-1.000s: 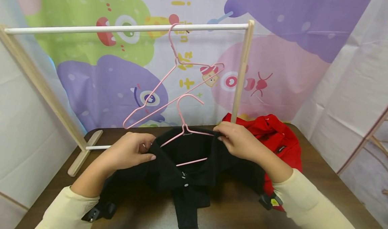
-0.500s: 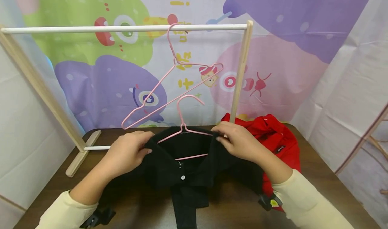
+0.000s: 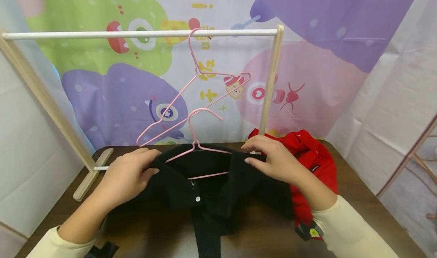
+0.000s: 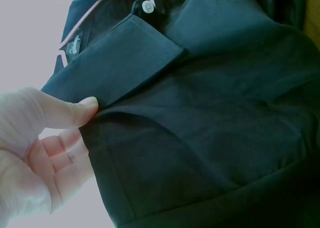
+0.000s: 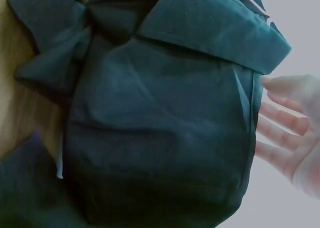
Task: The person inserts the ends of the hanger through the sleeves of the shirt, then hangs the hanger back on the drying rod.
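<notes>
A black collared shirt (image 3: 177, 189) with a white button is spread over a pink hanger (image 3: 195, 131), whose hook rises out of the neck. My left hand (image 3: 128, 176) pinches the shirt's shoulder beside the collar; in the left wrist view the thumb (image 4: 87, 106) lies on the cloth and the other fingers are behind it. At the opposite shoulder, my right hand (image 3: 276, 159) has its thumb and fingers apart around the cloth edge. In the right wrist view, its fingers (image 5: 282, 120) are fairly straight and reach behind the edge.
A second pink hanger (image 3: 177, 95) hangs bare from the white rail (image 3: 136, 34) of a wooden rack (image 3: 271, 79). Red clothing (image 3: 314, 155) lies on the brown table (image 3: 164, 243) at the right. A patterned cloth (image 3: 307, 79) covers the back wall.
My right hand has loosened its pinch at the collar and shifted outward along the shoulder. My left hand has moved left, and the shirt and its hanger have shifted slightly left.
</notes>
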Demonstrator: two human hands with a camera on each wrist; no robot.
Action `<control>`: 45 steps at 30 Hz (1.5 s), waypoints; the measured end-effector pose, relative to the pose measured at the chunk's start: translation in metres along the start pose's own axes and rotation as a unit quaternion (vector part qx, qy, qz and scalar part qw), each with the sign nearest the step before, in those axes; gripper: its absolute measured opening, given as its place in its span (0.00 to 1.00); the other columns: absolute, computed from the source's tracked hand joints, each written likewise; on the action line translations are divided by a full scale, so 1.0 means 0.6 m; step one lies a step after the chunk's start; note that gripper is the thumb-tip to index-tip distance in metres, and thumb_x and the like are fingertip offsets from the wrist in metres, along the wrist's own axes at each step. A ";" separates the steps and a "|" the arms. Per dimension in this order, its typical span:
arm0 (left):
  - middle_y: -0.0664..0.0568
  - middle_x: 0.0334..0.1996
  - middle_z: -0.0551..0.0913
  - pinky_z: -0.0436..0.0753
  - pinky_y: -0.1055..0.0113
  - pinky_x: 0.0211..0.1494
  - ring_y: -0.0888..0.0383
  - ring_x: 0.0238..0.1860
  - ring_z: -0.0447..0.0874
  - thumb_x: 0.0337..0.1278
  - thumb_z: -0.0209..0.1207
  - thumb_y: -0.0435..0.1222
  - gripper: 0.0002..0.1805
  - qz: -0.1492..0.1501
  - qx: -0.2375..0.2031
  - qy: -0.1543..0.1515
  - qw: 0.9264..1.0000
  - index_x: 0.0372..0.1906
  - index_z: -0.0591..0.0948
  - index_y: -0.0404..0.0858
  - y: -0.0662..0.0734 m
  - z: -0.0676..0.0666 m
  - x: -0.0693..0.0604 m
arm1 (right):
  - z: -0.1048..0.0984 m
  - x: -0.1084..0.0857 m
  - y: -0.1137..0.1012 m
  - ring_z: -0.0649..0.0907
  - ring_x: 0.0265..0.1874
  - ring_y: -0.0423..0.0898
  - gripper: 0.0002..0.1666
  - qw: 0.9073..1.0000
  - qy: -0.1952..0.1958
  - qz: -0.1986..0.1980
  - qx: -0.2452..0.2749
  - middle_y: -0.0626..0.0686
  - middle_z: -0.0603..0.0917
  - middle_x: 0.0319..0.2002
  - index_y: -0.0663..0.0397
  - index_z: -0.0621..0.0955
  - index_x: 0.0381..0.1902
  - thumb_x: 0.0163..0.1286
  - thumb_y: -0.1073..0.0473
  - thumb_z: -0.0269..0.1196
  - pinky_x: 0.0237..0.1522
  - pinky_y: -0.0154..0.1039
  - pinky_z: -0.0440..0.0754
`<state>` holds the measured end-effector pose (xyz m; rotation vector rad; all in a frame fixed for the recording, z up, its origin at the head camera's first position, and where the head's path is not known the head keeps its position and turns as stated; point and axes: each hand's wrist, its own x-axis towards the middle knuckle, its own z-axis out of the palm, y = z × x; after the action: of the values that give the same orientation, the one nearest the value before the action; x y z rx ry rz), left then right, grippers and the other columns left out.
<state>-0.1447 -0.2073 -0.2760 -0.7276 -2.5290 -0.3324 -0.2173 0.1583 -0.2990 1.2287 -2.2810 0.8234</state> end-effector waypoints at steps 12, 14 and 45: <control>0.55 0.32 0.82 0.73 0.58 0.29 0.58 0.27 0.74 0.40 0.72 0.26 0.20 -0.004 0.020 0.047 0.999 0.42 0.82 0.41 -0.023 -0.028 -0.030 | -0.014 -0.028 0.003 0.83 0.41 0.47 0.24 0.992 0.118 0.009 0.037 0.51 0.83 0.45 0.57 0.83 0.46 0.50 0.74 0.74 0.45 0.33 0.81; 0.56 0.31 0.82 0.73 0.59 0.28 0.58 0.28 0.73 0.39 0.72 0.26 0.20 -0.006 0.022 0.052 0.998 0.42 0.83 0.42 -0.028 -0.032 -0.037 | -0.016 -0.033 0.003 0.83 0.39 0.47 0.24 0.991 0.126 0.008 0.051 0.51 0.83 0.45 0.58 0.83 0.46 0.49 0.75 0.74 0.44 0.34 0.82; 0.67 0.22 0.69 0.62 0.76 0.23 0.72 0.21 0.63 0.27 0.73 0.23 0.22 -0.049 0.057 0.093 0.993 0.32 0.80 0.45 -0.088 -0.081 -0.158 | -0.021 -0.061 0.013 0.83 0.37 0.41 0.25 0.992 0.102 0.053 0.049 0.49 0.82 0.45 0.57 0.81 0.47 0.51 0.73 0.74 0.39 0.35 0.84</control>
<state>-0.0847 -0.3091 -0.2882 -0.5041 -2.3888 -0.2729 -0.2039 0.1921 -0.3139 1.0181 -2.1779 1.0591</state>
